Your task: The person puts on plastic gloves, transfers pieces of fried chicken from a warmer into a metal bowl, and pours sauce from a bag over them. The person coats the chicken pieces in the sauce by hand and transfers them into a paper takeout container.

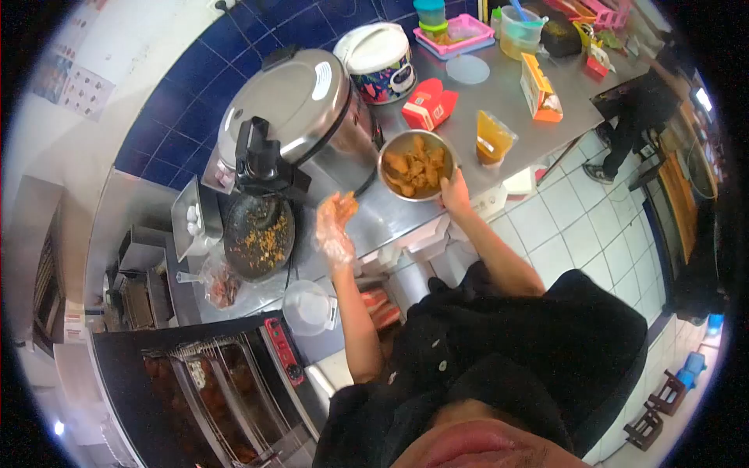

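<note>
Head view: a stainless steel bowl (448,162) of browned, coated food pieces (417,168) is positioned at the front edge of the steel counter (370,222), between the rice cooker (316,129) on the left and a clear pouch of orange sauce (493,139) on the right. A red paper carton (429,105) stands just behind it. Whether the bowl's base bears on the counter cannot be determined from this angle.

The bowl is presented with its mouth toward the wearer, presumably so that the contents remain visible and within reach. The black pan (253,209), scattered with orange-brown crumbs, is set left of the left hand, in front of the rice cooker; this location probably leaves the front edge free for the bowl.

Right hand (454,191): bare, closed on the near right side of the bowl rim, thumb toward the opening. This grip likely steadies the bowl while leaving its mouth unobstructed.

Left hand (334,222): covered by a clear plastic glove (337,247), raised left of the bowl and apart from it, fingers partly curled. Orange-brown matter shows at the fingertips; whether it is a gripped piece or residue on the glove cannot be told. The glove presumably separates skin from food.
</note>
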Demonstrator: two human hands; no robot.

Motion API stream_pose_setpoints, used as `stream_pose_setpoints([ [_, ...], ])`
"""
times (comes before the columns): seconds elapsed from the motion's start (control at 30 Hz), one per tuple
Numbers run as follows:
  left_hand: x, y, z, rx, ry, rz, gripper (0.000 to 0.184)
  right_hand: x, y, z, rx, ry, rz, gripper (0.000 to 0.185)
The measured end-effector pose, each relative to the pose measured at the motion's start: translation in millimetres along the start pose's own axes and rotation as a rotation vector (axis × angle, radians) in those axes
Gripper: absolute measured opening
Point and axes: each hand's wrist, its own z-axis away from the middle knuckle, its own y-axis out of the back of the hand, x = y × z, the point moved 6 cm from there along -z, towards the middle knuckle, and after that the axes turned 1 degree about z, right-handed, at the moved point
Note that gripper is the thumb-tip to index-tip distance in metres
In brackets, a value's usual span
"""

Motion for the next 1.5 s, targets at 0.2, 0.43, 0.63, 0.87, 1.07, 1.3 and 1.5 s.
stream_pose_setpoints([
  [0.2, -2, 3, 1, 0.005, -0.02, -0.047, 0.045, -11, -2, 13, 0.001, -0.001, -0.029, 0.036],
  [0.43, 11, -11, 6, -0.002, 0.013, -0.015, 0.047, -40, -11, 7, -0.11, 0.014, -0.006, 0.041],
  [0.63, 1, 1, 4, 0.037, -0.012, -0.021, 0.044, -28, -6, -1, -0.089, 0.022, -0.11, 0.04],
  [0.87, 5, -1, 5, 0.057, -0.026, -0.02, 0.042, 3, -3, -10, -0.118, -0.017, -0.083, 0.04],
  [1.07, 9, -9, 4, 0.059, -0.018, -0.028, 0.041, -19, -9, 6, -0.112, 0.009, -0.107, 0.053],
  [1.3, -1, -7, -3, 0.032, -0.033, -0.025, 0.044, -33, -14, 6, -0.084, 0.072, -0.098, 0.047],
  [1.5, 3, -2, -5, 0.012, -0.071, -0.019, 0.039, -23, -22, -4, -0.027, 0.137, -0.086, 0.043],
])
